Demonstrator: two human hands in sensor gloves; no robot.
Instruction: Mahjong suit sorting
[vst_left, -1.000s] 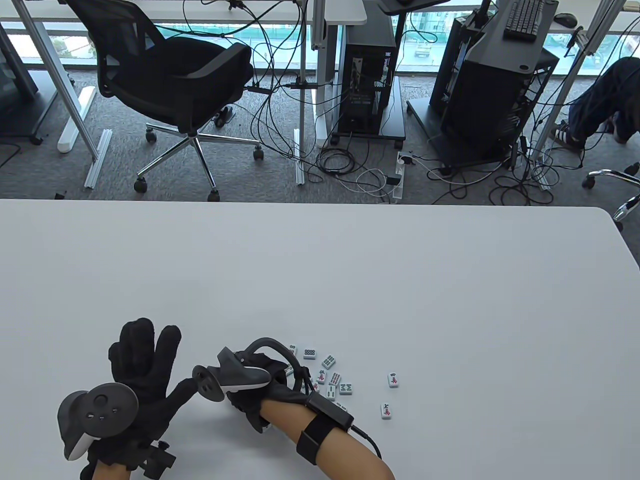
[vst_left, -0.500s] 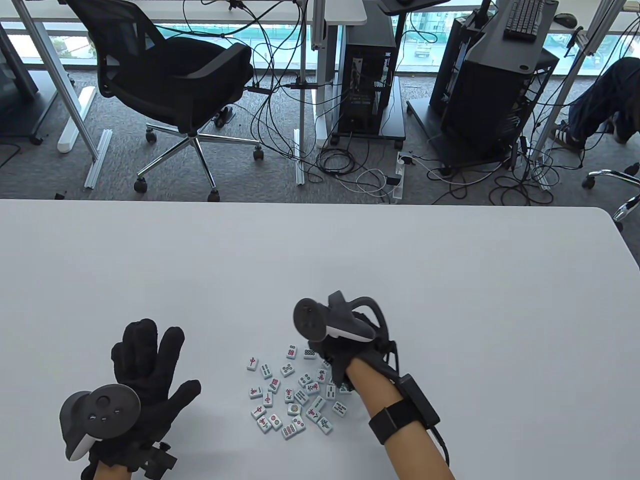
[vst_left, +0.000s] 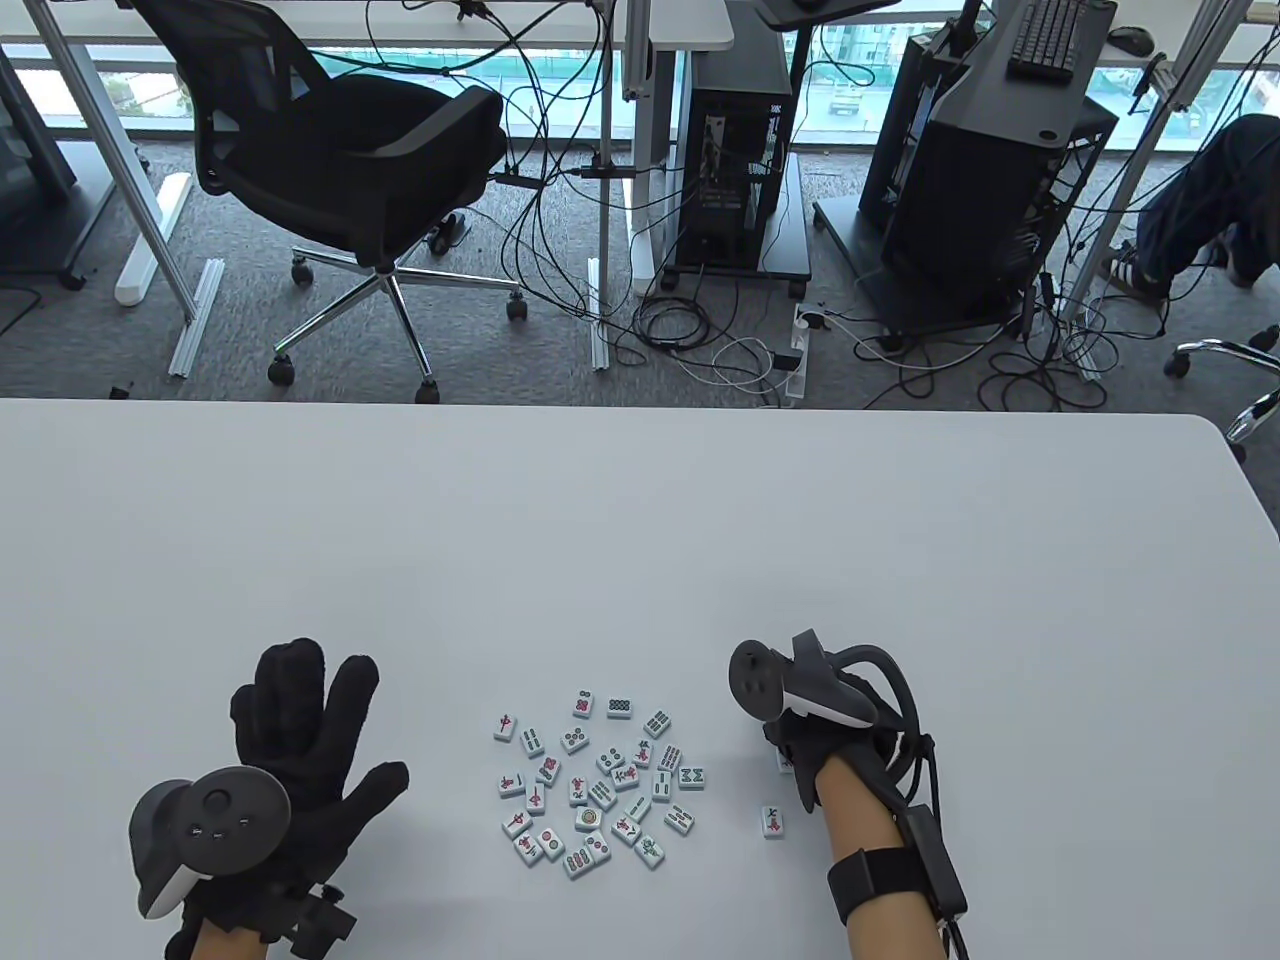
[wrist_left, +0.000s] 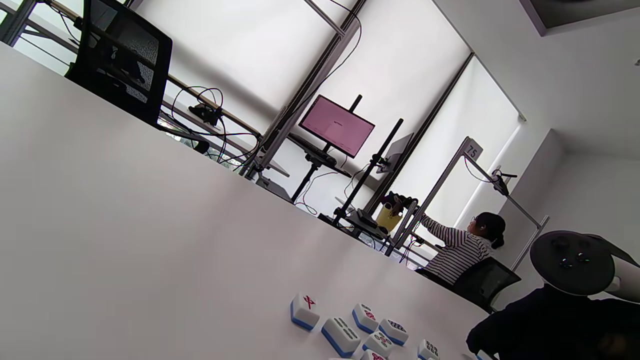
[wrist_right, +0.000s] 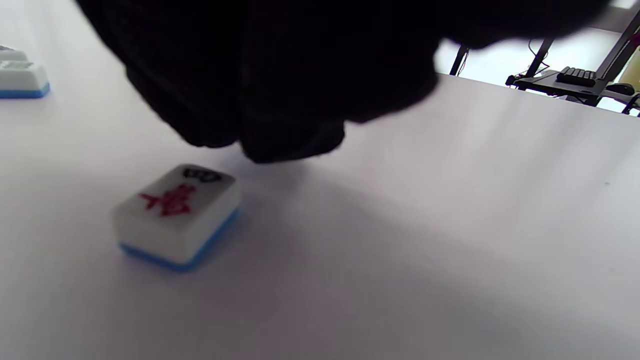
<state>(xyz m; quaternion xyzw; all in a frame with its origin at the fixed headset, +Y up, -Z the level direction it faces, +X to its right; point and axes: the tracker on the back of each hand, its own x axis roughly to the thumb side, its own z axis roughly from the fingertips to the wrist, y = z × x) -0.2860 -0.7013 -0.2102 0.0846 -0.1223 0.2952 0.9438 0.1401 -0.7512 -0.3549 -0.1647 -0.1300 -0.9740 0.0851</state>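
A loose cluster of small white mahjong tiles (vst_left: 590, 785) with blue backs lies face up near the table's front edge; some tiles (wrist_left: 350, 330) also show in the left wrist view. One character tile (vst_left: 772, 821) lies alone to the right of the cluster. My right hand (vst_left: 805, 760) hovers just beyond it with fingers (wrist_right: 280, 100) curled down near the table. It covers most of a second tile (vst_left: 783, 766), and whether the fingers pinch a tile is hidden. A red-marked tile (wrist_right: 175, 215) lies flat beside those fingers. My left hand (vst_left: 300, 730) rests flat, fingers spread, left of the cluster.
The white table (vst_left: 640, 540) stretches far beyond the tiles. Behind its far edge are an office chair (vst_left: 340, 160), cables and computer towers on the floor. A seated person (wrist_left: 460, 250) works at a distant desk.
My right hand swept from the left side of the cluster, across it, to the two separate tiles on the right, uncovering the cluster. My left hand stayed nearly still.
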